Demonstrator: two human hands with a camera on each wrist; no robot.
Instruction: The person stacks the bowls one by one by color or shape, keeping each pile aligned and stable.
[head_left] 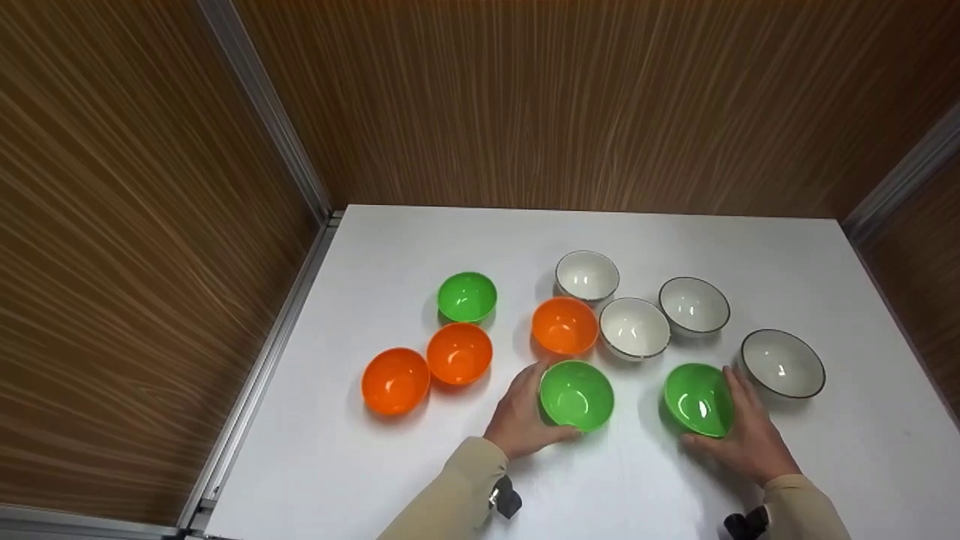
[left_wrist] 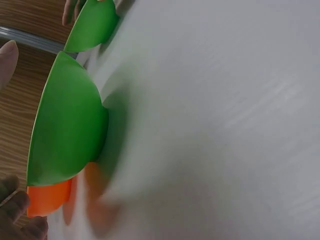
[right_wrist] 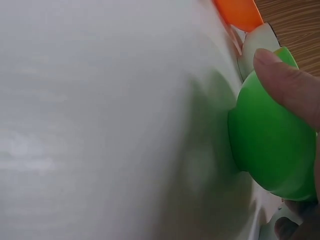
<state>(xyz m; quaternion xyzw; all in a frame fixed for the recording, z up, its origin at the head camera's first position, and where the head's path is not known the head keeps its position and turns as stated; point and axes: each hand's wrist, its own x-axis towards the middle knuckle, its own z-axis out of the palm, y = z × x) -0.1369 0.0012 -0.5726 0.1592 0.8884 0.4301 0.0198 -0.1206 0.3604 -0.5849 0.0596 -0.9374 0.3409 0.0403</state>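
My right hand (head_left: 739, 427) grips a green bowl (head_left: 696, 401) at its side. In the right wrist view the thumb (right_wrist: 285, 82) lies along that bowl's outer wall (right_wrist: 272, 135), and the other fingers are mostly hidden behind it. The bowl tilts a little, and a shadow falls beside its base. A second green bowl (head_left: 576, 397) stands upright just left of it. My left hand (head_left: 525, 416) is at this bowl's left side, thumb and fingers spread around it. From the left wrist, the thumb (left_wrist: 7, 62) shows apart from the bowl's rim (left_wrist: 42, 110).
Behind the left hand's bowl stands an orange bowl (head_left: 565, 326). Two more orange bowls (head_left: 396, 381) and a green bowl (head_left: 467, 298) are to the left. Several white dark-rimmed bowls (head_left: 634, 328) stand at the back and right. Wood-grain panels (head_left: 562, 105) wall the white table (head_left: 300, 450).
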